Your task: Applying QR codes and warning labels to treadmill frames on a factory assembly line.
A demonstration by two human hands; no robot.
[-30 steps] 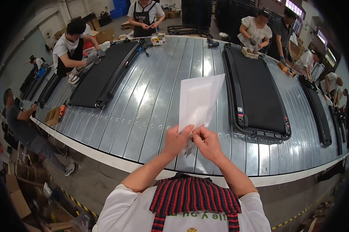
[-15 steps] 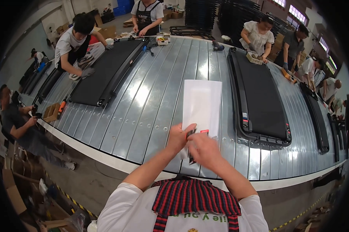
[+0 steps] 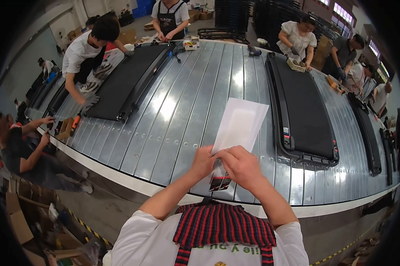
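Note:
My left hand [image 3: 202, 162] and my right hand [image 3: 242, 166] meet over the near part of the conveyor-like metal table [image 3: 142, 155]. Their fingers are closed on the near end of a long white sheet [image 3: 240, 124], which slants away to the far right. The sheet looks like a stack or a folded layer with a paler strip in its middle. Below my fingers, black-and-red labels [image 3: 220, 182] show near my body. My fingertips hide how the labels join the sheet.
Right of the sheet lies a long black treadmill-like deck [image 3: 304, 111]; another black deck [image 3: 126, 84] lies at far left, with a gloved co-worker [image 3: 86, 57] leaning over it. A drill [image 3: 254, 51] and a small parts box [image 3: 191, 43] sit at the far edge.
The white sheet has tilted to the right at its far end. My right hand has drawn in against my left. The labels below my hands show more plainly.

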